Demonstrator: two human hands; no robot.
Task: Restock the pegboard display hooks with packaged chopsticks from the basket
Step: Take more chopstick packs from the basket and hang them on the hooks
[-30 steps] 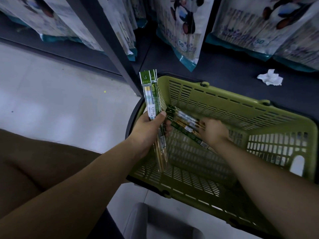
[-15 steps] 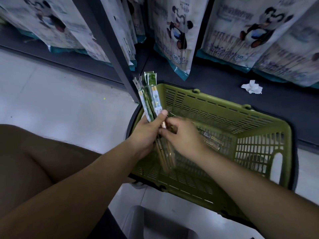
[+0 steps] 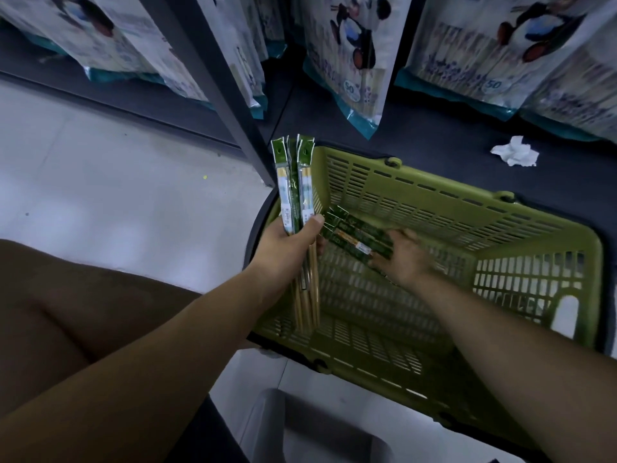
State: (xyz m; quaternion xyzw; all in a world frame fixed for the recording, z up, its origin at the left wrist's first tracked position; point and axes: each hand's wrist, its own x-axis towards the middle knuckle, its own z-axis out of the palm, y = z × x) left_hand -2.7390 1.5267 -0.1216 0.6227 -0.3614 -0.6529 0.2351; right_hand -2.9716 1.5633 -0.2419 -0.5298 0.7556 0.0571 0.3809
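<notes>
A green plastic basket (image 3: 521, 228) sits on the floor against a dark shelf base. My left hand (image 3: 287, 243) grips a bundle of several chopstick packs (image 3: 295, 185), held upright over the basket's left rim, green header cards on top. My right hand (image 3: 404, 259) is inside the basket, blurred, its fingers round a few more green chopstick packs (image 3: 357, 237) that lie slanted toward my left hand. Whether these packs are lifted off the basket floor is unclear.
Large panda-printed bags (image 3: 347, 61) hang above the dark shelf base (image 3: 434, 135). A crumpled white paper (image 3: 516, 151) lies on that base at the right. A dark upright post (image 3: 213, 78) stands left of the basket. A grey stool top (image 3: 310, 429) shows below.
My right hand left the bundle in my left hand, went back into the basket and took hold of more packs. The left-hand bundle has grown by a pack since the earliest frame.
</notes>
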